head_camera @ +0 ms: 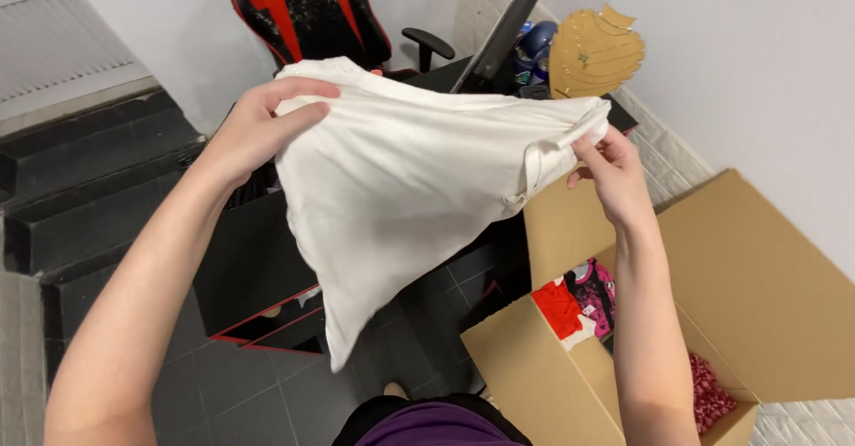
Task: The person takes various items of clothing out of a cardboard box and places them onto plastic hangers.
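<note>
Two hands were up in front of the camera, but size-wise the dark tiled floor (267, 392) took up most of the view. Next came the open cardboard box (757, 277) on the right, standing on the floor with red and pink patterned clothes (579, 303) piled inside. Behind everything stood a black and red gaming chair (307, 9) pulled up to a black worktop (445, 76), with a dark monitor (499, 32) seen edge-on.

The white garment (401, 179) was held up in the air above the floor, left of the box, spread between both hands and hanging down to a point. The left hand (258, 125) had its fingers curled over the top left edge, gripping the fabric. The right hand (610, 174) pinched the right edge between thumb and fingers, just above the box flap. A tan cardboard cutout (592, 54) sat beside the monitor.
</note>
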